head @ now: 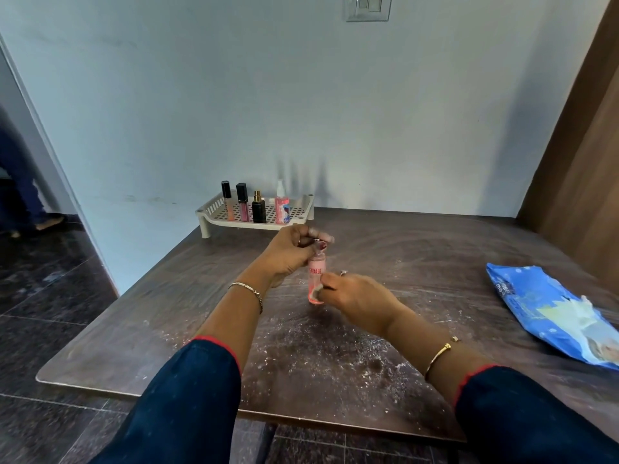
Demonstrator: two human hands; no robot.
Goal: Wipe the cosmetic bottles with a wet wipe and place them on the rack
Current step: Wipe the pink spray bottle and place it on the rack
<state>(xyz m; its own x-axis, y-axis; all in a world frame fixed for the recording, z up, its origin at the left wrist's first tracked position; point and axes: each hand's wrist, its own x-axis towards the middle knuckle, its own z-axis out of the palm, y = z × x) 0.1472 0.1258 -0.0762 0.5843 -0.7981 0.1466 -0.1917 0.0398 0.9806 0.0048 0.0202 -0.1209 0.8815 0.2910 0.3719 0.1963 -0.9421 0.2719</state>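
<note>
A pink spray bottle (315,272) with red lettering stands upright above the middle of the brown table (418,262). My left hand (288,254) grips its cap from the top. My right hand (355,298) presses a small scrap of wet wipe (317,289) against the bottle's lower side. The cream plastic rack (214,212) sits at the table's far left edge. On it stand several bottles: a peach gloss tube (227,199), a pink gloss tube (243,202), a black perfume bottle (258,207) and a pink spray bottle (282,204).
A blue pack of wet wipes (549,309) lies at the right edge of the table. White dust speckles the tabletop near me. A wooden panel (582,135) rises on the right. A person's legs (23,182) stand in the doorway at far left.
</note>
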